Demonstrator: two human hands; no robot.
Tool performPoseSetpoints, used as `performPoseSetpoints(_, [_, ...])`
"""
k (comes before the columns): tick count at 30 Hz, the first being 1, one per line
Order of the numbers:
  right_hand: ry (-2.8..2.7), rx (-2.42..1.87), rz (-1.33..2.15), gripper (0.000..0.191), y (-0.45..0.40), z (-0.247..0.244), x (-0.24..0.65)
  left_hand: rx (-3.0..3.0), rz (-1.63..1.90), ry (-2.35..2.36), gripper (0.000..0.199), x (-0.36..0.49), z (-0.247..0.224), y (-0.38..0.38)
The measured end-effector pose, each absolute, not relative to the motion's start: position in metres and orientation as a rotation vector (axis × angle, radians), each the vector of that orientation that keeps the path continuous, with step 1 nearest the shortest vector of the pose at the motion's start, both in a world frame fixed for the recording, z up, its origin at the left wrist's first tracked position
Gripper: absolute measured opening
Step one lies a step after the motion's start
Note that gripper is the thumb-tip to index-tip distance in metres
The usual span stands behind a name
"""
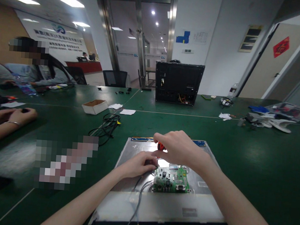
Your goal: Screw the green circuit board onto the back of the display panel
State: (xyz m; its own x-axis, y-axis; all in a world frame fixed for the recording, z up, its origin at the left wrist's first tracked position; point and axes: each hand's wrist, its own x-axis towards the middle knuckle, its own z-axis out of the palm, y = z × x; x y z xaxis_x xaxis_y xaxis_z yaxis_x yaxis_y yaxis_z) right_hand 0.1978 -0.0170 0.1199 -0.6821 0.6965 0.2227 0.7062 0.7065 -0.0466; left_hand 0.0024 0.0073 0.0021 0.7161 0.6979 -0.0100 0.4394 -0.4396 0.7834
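Circuit board point(172, 180): green, on the back of a silver panel point(164, 207) lying flat on a green table point(253, 174), gray cables point(138, 204) trailing from its left side.
Right hand point(179, 148): fingers closed around a red-and-black screwdriver point(160, 146), handle up, near the board's far left corner.
Left hand point(140, 164): fingertips bunched just below that handle, beside the same corner; whether they pinch anything, one cannot tell.
Farther off: a black cable bundle point(108, 126), an open white box point(95, 109) and an upright black housing point(179, 81).
Far left: another person's hands point(23, 116).
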Motion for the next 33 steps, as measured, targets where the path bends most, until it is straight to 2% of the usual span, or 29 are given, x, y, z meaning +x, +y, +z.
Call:
performPoseSetpoints(4, [-2.685, -1.037, 0.009, 0.012, -0.0192, 0.12, 0.1984, 2.105, 0.399, 0.846, 0.01, 0.0012, -0.0034, 0.0102])
performPoseSetpoints(33, [-2.635, -1.144, -0.15, 0.017, -0.0163, 0.1204, 0.1999, 2.16, 0.428, 0.936, 0.003, 0.0025, 0.0047, 0.0072])
